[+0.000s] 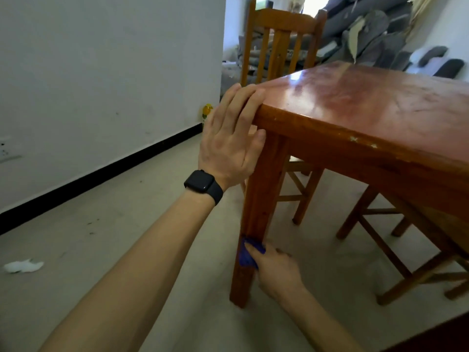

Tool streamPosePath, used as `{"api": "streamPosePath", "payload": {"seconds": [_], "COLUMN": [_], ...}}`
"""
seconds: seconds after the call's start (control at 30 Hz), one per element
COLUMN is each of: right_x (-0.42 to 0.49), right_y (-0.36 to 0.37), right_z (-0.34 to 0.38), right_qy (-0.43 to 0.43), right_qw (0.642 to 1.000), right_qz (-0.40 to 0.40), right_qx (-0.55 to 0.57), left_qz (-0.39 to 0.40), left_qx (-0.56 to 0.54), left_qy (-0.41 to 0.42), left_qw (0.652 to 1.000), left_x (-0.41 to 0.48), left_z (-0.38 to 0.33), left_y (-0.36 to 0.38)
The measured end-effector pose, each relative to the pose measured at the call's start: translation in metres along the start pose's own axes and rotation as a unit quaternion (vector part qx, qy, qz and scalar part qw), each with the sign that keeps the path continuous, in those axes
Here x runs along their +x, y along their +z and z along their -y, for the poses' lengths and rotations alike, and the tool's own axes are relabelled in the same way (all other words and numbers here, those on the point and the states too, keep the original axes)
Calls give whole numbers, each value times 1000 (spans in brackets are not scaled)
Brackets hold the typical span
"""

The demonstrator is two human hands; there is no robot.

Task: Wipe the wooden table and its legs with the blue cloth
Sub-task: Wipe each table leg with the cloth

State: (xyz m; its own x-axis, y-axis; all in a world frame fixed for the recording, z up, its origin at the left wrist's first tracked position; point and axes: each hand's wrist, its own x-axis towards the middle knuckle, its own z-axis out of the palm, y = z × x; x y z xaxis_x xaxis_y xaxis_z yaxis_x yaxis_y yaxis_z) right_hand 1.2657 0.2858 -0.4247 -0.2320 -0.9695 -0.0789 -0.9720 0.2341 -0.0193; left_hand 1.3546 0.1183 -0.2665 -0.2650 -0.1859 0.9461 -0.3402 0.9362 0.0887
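The right hand [276,273] clutches the blue cloth [246,259] low on the leg [264,189] of the wooden table [380,102]; the left hand [228,146], fingers straight, braces the corner above. Full-length wrapped strokes would serve best.

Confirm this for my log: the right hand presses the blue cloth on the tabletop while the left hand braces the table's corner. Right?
Not quite. The head view shows the right hand holding the blue cloth against the lower part of the table leg, not on the tabletop. The left hand does brace the corner.
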Motion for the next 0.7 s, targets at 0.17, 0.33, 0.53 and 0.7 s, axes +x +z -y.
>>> {"api": "streamPosePath", "payload": {"seconds": [0.17,0.33,0.53,0.7], "right_x": [4,24,8,-2], "right_y": [-42,-52,55,22], "right_z": [-10,-23,-20,-47], "right_qy": [-15,-66,-62,-112], "right_qw": [968,948,996,964], "right_qz": [-245,-310,-63,-206], "right_qx": [57,-28,-33,126], "left_qz": [-49,-46,-16,156], "left_qx": [-19,-3,19,-110], "left_qy": [-7,-7,-107,-433], "left_qw": [999,999,994,881], "left_x": [2,0,-20,-104], "left_z": [-3,-1,-18,-35], "left_y": [12,9,6,16]}}
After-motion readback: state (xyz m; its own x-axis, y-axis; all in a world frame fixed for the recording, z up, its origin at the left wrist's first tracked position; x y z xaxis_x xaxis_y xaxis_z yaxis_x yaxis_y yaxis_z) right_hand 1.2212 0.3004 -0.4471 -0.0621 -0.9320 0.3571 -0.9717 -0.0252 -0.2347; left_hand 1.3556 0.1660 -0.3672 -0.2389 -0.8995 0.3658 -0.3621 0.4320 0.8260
